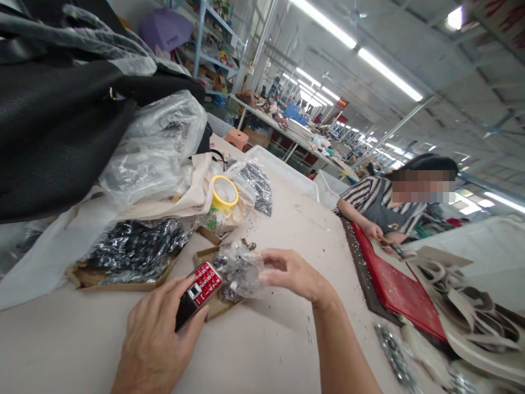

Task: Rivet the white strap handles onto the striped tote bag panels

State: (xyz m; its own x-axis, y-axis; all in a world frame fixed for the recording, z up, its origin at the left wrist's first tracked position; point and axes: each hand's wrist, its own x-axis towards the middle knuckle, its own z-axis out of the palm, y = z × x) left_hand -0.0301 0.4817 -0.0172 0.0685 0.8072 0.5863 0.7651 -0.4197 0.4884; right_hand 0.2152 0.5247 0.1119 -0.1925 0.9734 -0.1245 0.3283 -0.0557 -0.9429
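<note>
The left hand (159, 334) holds a black keypad phone (200, 290) above the near part of the tabletop (266, 355), the fingers closed along its far-left side and the thumb along its near-right side. Its red number keys and small screen face up.

The right hand (293, 273) is farther right, with its fingers curved and a gap between index finger and thumb. The fingertips meet the right edge of a crumpled clear plastic bag (241, 268); whether they pinch it, I cannot tell. The bag, with small dark and shiny pieces in it, lies over a shallow cardboard tray (223, 311) just beyond the phone.

To the left, a larger cardboard box (123, 287) holds plastic-wrapped black pieces (139, 249). On the far side, a yellow tape roll (221, 204) leans on a heap of plastic and cloth, near another clear packet (258, 183) of dark pieces. A large black bag (61, 126) fills the far left.

At the far right, a co-worker (379, 205) in a striped top holds a tool over a red sheet (402, 279); pale strips (471, 312) lie nearer, to its right.
</note>
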